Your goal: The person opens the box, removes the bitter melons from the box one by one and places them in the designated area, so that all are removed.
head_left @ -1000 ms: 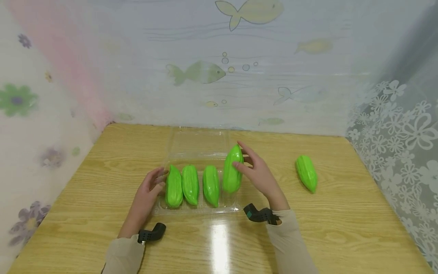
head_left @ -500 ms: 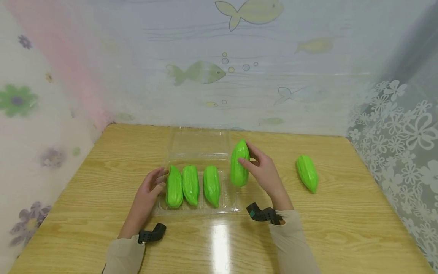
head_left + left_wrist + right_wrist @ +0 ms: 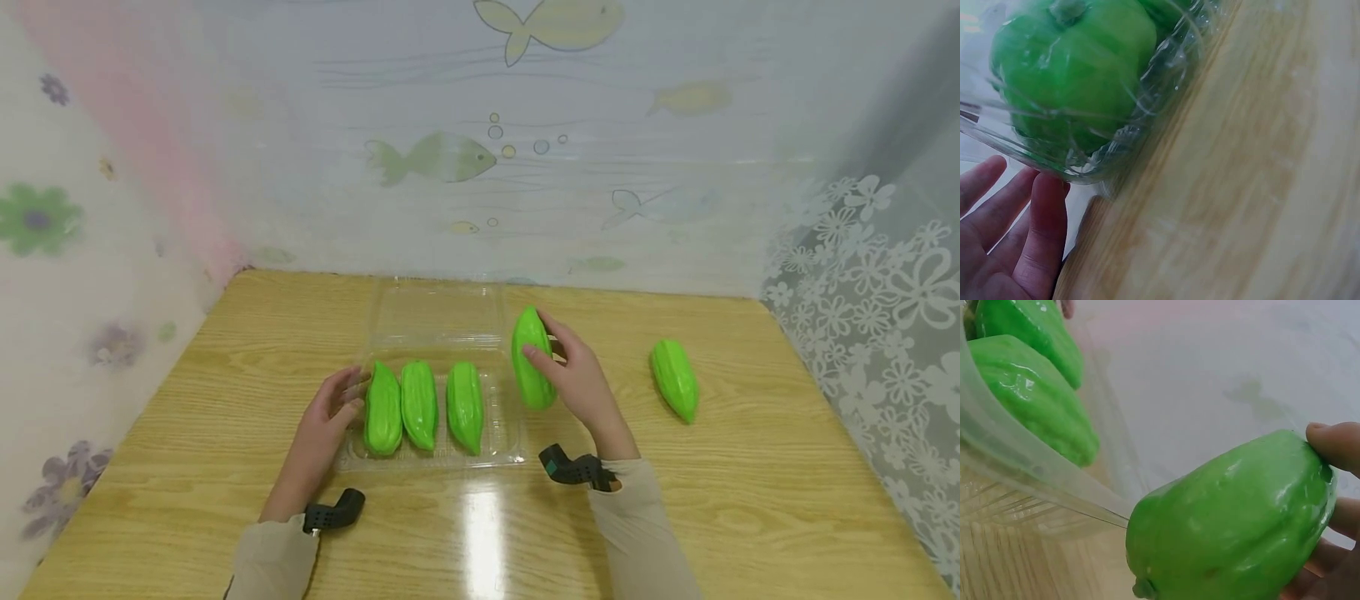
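My right hand [image 3: 579, 385] grips a glossy green papaya [image 3: 532, 371], thumb on its near face and fingers behind. It is raised just beyond the right end of a clear plastic container [image 3: 504, 437]. In the right wrist view, the held papaya [image 3: 1229, 531] overlaps the container wall. Three more papayas stand in the container: a left one [image 3: 383, 412], a second [image 3: 419, 406] close beside it and a third [image 3: 465, 408] set apart. My left hand [image 3: 321, 423] rests at the container's left edge, fingers relaxed; the left wrist view shows its fingertips [image 3: 1047, 187] by the clear wall.
Another green papaya [image 3: 674, 381] lies on the wooden table [image 3: 750, 483], to the right of my right hand. The container's clear lid [image 3: 438, 310] is folded back behind it. A fish-patterned curtain [image 3: 525, 208] hangs along the table's back edge.
My right hand has lifted the papaya from the right end of the container and carried it rightward, clear of the rim. My left hand has stayed in place.
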### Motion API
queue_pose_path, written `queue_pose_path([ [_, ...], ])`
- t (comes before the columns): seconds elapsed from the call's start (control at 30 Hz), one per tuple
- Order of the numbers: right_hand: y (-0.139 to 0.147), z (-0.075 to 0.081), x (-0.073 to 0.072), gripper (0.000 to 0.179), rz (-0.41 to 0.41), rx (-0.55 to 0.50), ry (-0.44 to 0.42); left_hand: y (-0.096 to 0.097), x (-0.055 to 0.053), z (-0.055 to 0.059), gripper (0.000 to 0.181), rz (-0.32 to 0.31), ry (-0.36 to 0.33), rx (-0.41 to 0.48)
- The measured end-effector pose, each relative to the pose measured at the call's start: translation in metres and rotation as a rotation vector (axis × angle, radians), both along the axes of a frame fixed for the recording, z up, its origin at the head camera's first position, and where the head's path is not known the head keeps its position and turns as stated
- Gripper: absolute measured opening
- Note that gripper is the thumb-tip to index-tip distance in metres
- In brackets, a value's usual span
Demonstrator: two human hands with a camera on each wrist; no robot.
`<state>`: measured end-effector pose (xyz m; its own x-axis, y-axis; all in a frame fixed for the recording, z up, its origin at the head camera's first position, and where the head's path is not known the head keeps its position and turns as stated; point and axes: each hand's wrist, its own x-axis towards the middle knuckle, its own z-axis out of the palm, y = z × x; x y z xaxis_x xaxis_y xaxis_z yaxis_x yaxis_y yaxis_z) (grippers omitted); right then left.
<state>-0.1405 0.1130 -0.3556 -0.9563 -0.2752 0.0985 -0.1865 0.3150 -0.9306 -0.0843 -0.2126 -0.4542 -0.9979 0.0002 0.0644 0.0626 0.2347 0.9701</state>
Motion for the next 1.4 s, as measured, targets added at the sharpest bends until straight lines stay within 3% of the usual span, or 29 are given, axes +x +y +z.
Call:
queue_pose_path([
  [0.33, 0.007, -0.004, 0.001, 0.053, -0.033, -0.088, -0.003, 0.002, -0.002, 0.001, 0.045, -0.007, 0.006, -0.011],
  [0.73, 0.021, -0.004, -0.006, 0.051, -0.086, -0.055, 0.007, 0.001, -0.002, 0.0, 0.045, 0.018, 0.0, -0.026],
  [1.07, 0.046, -0.029, -0.025, 0.054, -0.152, -0.032, 0.011, 0.0, -0.001, 0.001, 0.047, 0.018, -0.009, -0.015],
  [1.4, 0.065, -0.035, -0.028, 0.062, -0.235, -0.011, -0.005, 0.001, 0.0, 0.001, 0.045, 0.024, -0.003, -0.017],
])
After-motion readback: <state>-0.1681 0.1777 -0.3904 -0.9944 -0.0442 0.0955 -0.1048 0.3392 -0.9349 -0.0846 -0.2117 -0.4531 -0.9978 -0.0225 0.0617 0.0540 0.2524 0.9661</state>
